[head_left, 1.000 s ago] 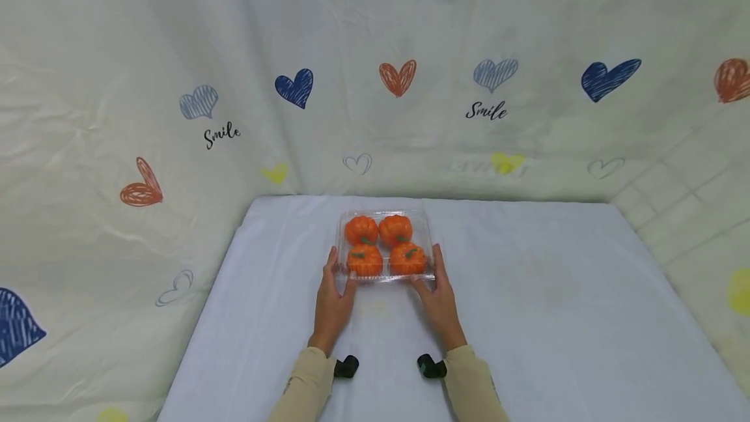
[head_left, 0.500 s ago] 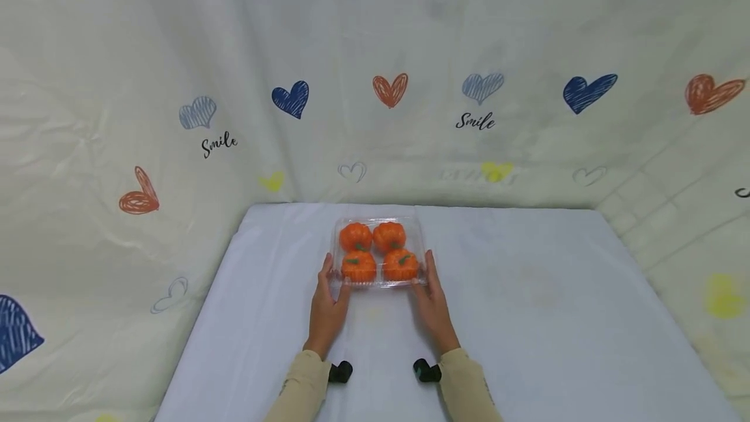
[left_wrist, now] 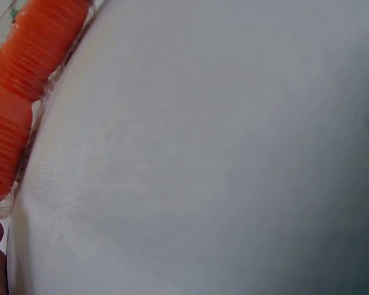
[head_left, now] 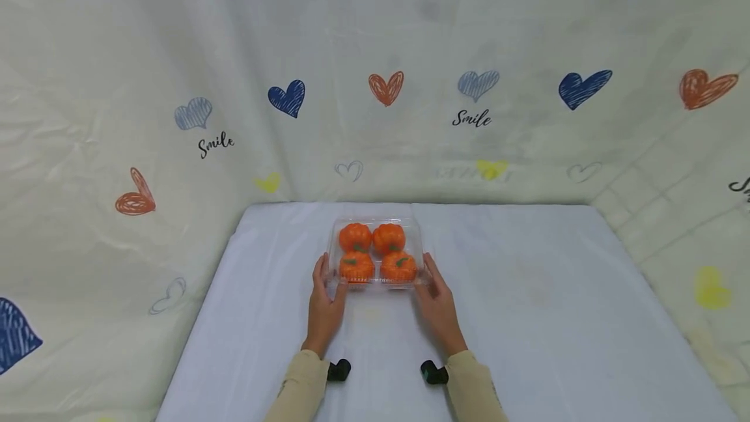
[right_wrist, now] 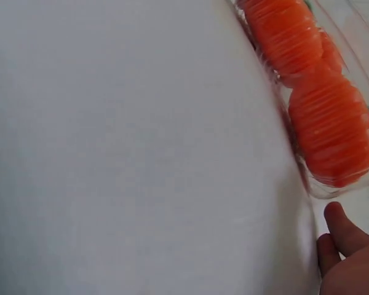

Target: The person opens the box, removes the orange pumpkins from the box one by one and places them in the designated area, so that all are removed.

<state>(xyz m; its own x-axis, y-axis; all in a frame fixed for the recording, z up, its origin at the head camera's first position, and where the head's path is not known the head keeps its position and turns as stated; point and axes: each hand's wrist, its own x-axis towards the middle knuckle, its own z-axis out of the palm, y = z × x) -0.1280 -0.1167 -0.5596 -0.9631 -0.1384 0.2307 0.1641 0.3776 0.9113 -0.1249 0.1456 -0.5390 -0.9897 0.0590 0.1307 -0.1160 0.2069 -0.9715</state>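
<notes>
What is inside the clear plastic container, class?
Four orange pumpkins with green stems sit inside the clear plastic container, in two rows of two. Their undersides and the container floor directly beneath them cannot be seen.

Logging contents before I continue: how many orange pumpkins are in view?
4, all inside the clear box: far left pumpkin, far right pumpkin, near left pumpkin and near right pumpkin. No others show.
</notes>
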